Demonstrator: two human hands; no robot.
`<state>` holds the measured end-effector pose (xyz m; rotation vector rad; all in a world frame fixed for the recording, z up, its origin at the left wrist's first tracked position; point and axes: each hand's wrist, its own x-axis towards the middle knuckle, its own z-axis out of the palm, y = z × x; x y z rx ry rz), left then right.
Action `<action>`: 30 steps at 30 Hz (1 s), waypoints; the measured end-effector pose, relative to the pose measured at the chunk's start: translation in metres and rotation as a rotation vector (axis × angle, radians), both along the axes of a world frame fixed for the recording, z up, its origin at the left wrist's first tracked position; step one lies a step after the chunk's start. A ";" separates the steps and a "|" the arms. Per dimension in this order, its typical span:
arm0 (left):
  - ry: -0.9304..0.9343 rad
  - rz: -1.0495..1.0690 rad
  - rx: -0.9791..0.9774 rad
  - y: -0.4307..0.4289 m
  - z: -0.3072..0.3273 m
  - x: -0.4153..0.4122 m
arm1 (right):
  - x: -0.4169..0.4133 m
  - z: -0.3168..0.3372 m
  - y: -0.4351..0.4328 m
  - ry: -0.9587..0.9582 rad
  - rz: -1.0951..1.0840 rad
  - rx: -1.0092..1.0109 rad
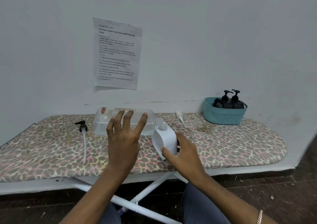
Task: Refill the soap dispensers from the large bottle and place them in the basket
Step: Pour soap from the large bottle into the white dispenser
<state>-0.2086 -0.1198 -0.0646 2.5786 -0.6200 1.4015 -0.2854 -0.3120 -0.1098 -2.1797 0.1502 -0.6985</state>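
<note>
Done so far: two black dispensers (228, 103) are standing, pumps on, in the blue basket (223, 117) at the far right corner of the ironing board (231, 143).
In progress: the white dispenser (164, 138) is getting its refill near the middle of the board, tilted, with its pump off.
Big bottle (103, 124): it is lying almost flat, left of the white dispenser, its open neck meeting the dispenser's mouth.
Left hand (123, 143): it is resting on the bottle's side, fingers spread and nearly straight.
Right hand (187, 157): it is gripping the white dispenser, thumb on the near face and fingers wrapping behind.
Still to do: by my judgement, finishing the pour, putting on the white pump (179, 115) that is lying by the far edge, then moving the dispenser into the basket.
Loose part: a black pump (82, 126) with its tube is lying toward the left end; it is probably the bottle's own.
Hard to see: the left thumb is hiding behind the hand, so the hold on the bottle is unclear.
Hidden level: the white dispenser is opaque, and the soap in the clear bottle is barely showing, so the amount poured is impossible to tell.
</note>
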 end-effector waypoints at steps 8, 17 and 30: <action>0.011 0.003 0.004 -0.001 0.000 0.001 | 0.000 0.001 0.000 -0.006 0.007 0.005; 0.010 0.001 0.007 -0.001 0.001 -0.001 | 0.000 0.001 0.000 -0.009 0.002 -0.003; 0.017 -0.001 0.004 -0.001 0.003 -0.003 | 0.000 0.001 0.000 -0.004 0.005 0.003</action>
